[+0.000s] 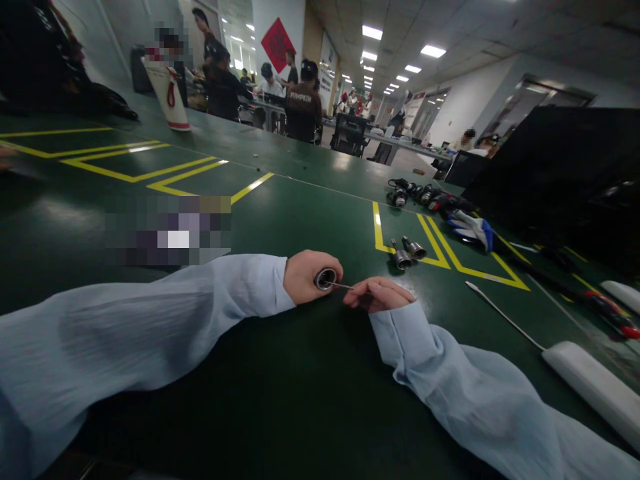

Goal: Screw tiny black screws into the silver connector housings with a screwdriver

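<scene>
My left hand [306, 275] is closed round a short metal cylinder [325, 278], its open end turned to the right. My right hand [379, 294] pinches a thin metal rod [339, 285] whose tip sits inside the cylinder's opening. Both hands rest on the dark green table [300, 373], and pale blue sleeves cover both arms. Two more small metal cylinders [407, 253] lie just beyond my right hand, on a yellow line.
A white and blue glove [473, 228] and several dark metal parts [423, 195] lie at the far right. A long white tool [575, 373] lies at the right edge. A paper cup [169, 97] stands far left. Other people sit at tables in the background.
</scene>
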### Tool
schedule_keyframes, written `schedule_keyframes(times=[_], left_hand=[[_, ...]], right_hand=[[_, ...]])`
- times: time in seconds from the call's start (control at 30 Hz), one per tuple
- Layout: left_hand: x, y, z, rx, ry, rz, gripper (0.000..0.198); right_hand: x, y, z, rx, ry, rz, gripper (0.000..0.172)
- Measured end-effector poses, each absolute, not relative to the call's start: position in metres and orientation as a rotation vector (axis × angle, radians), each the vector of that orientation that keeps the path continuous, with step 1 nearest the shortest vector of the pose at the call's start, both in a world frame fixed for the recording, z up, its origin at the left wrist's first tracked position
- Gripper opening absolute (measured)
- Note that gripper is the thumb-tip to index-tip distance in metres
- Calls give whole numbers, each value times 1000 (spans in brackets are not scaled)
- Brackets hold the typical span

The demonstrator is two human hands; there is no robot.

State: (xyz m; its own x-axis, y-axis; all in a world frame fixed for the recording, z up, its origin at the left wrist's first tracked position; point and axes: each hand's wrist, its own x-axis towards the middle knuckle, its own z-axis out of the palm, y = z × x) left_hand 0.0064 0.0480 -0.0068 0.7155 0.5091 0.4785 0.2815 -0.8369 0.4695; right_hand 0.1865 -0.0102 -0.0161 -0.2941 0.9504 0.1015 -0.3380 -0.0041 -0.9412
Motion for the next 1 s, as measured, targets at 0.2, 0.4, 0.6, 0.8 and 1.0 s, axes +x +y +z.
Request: schedule_keyframes(times=[0.2, 0.4, 0.6, 0.8, 1.0], left_hand=[[7, 46, -6, 2496, 655, 952, 9], [7, 46, -6, 2583, 669, 938, 9], [6, 47, -7, 2530, 625, 970, 9], [7, 46, -7, 2423, 682, 1052, 7], [8, 45, -6, 2446, 724, 1026, 10]], right_hand=[[187, -8, -16, -669, -1150, 1580, 14], [187, -13, -16, -772, -1274, 1420, 13], [186, -8, -19, -660, -1153, 1646, 13], [185, -3, -19, -542, -1122, 1728, 16], [184, -10, -16, -634, -1119, 1617, 16]])
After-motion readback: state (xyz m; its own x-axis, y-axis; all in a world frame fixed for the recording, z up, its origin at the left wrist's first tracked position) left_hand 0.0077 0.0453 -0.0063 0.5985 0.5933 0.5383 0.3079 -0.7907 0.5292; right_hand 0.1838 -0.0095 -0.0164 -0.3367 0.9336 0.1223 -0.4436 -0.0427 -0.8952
